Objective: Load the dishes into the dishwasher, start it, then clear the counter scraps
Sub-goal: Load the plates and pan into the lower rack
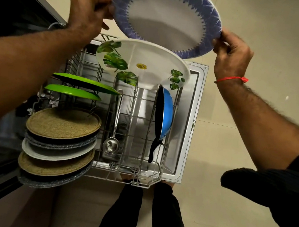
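The open dishwasher door (191, 118) lay flat over the floor, and the wire rack (134, 122) was pulled out above it. At the near left of the rack a row of round plates stood on edge: speckled brown plates (62, 123), grey ones (49, 183) and a white one (55, 153) between them. Farther along the left side stood two green plates (84, 83).

Above the far end of the rack the person held a blue-rimmed plate (166, 17) in the air. The left hand (87, 13) gripped its left edge with curled fingers, and the right hand (231, 51), with a red thread (232, 79) on the wrist, pinched its right edge. Just under it a white plate with green leaves (143, 63) stood tilted at the far end of the rack.

On the right side a blue pan (164, 113) stood on edge, its black handle (152, 149) pointing to the near side. A steel ladle (112, 142) lay in the middle of the rack, its bowl nearest.
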`<state>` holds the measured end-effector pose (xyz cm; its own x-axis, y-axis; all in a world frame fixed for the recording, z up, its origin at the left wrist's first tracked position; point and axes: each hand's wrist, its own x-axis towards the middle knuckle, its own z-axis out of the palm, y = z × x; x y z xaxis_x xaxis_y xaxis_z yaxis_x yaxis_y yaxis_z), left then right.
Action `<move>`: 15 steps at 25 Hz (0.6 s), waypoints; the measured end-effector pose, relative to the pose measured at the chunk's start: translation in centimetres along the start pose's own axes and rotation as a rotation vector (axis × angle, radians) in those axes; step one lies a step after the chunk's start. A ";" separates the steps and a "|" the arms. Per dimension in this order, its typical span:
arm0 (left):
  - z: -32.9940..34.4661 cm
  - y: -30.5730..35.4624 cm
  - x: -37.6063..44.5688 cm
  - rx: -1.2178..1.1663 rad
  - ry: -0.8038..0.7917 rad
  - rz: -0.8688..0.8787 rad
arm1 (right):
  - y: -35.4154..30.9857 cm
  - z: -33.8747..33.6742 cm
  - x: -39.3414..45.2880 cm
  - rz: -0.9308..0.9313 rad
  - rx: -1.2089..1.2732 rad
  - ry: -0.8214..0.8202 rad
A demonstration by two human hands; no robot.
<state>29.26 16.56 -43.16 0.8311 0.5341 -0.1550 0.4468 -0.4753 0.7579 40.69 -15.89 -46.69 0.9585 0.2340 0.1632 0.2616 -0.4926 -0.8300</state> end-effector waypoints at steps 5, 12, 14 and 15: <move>0.2 -1.3 -0.7 0.365 -0.286 -0.242 | 0.4 1.8 -0.2 0.190 -0.261 -0.332; 0.0 -2.8 -1.2 -0.069 -0.261 -0.510 | 1.0 3.9 -1.8 0.332 -0.254 -0.355; 0.0 -3.2 -1.3 -0.191 -0.195 -0.559 | 0.9 3.8 -2.0 0.378 -0.227 -0.380; -0.1 -3.4 -1.4 -0.217 -0.151 -0.555 | 0.8 3.5 -2.2 0.401 -0.216 -0.372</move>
<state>26.57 17.48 -45.45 0.5386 0.5483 -0.6397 0.7620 0.0068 0.6475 38.41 -13.91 -49.58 0.8930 0.2536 -0.3717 -0.0585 -0.7536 -0.6547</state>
